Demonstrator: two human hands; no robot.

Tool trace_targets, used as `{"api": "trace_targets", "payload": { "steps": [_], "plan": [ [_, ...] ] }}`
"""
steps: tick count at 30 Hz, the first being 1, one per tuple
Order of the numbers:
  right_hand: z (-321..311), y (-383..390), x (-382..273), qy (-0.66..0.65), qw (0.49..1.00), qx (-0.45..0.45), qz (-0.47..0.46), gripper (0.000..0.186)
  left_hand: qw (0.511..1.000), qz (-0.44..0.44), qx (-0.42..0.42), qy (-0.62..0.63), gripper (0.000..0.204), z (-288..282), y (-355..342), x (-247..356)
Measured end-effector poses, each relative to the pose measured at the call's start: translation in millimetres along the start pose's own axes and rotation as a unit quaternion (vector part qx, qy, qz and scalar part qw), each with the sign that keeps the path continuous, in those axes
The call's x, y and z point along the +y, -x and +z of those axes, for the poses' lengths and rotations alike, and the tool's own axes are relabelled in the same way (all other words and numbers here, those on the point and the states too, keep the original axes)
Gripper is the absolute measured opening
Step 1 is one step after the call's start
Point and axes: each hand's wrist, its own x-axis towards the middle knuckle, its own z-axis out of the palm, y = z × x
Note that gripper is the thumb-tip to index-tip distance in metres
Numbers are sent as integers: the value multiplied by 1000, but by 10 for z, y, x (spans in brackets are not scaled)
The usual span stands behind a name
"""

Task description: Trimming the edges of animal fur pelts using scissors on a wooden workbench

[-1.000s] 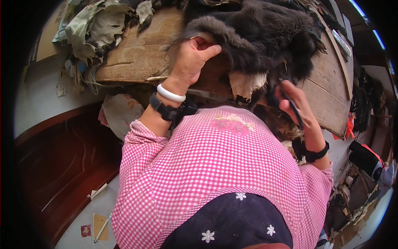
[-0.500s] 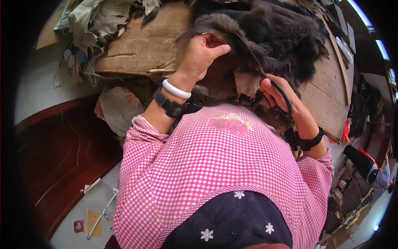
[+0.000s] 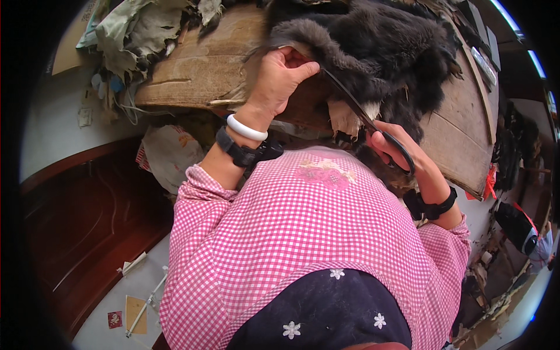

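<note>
My left hand [image 3: 279,81] pinches the near edge of a dark brown fur pelt [image 3: 385,41], which lies heaped on a worn wooden board [image 3: 204,58]. A white bangle and a black strap circle that wrist. My right hand [image 3: 391,149] holds long black scissors [image 3: 356,105], their blades reaching up-left under the fur's edge to just beside my left thumb. A ragged pale flap of skin [image 3: 344,116] hangs below the pelt, near the blades. Whether the blades are parted is hard to tell.
Pale hide scraps [image 3: 122,35] lie at the board's upper left. Dark furs [image 3: 513,140] hang at the right, above a black object with red trim [image 3: 513,227]. Dark wooden furniture [image 3: 87,216] stands low on the left, and a white bundle [image 3: 169,157] sits under the board.
The scissors have swung up-left from beside my right hand toward my left thumb. My right hand has moved slightly left; my left hand has shifted a little right, still gripping the pelt.
</note>
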Motion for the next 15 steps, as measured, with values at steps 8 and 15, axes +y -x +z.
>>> {"api": "trace_targets", "payload": {
  "steps": [8, 15],
  "plan": [
    [97, -84, -21, -48, 999, 8, -17, 76, 994, 14, 35, -106, 17, -20, 45, 54],
    [46, -131, -115, 0, 1000, 2, 6, 79, 1000, 11, 15, -11, 23, 24, 65, 33]
  ]
}}
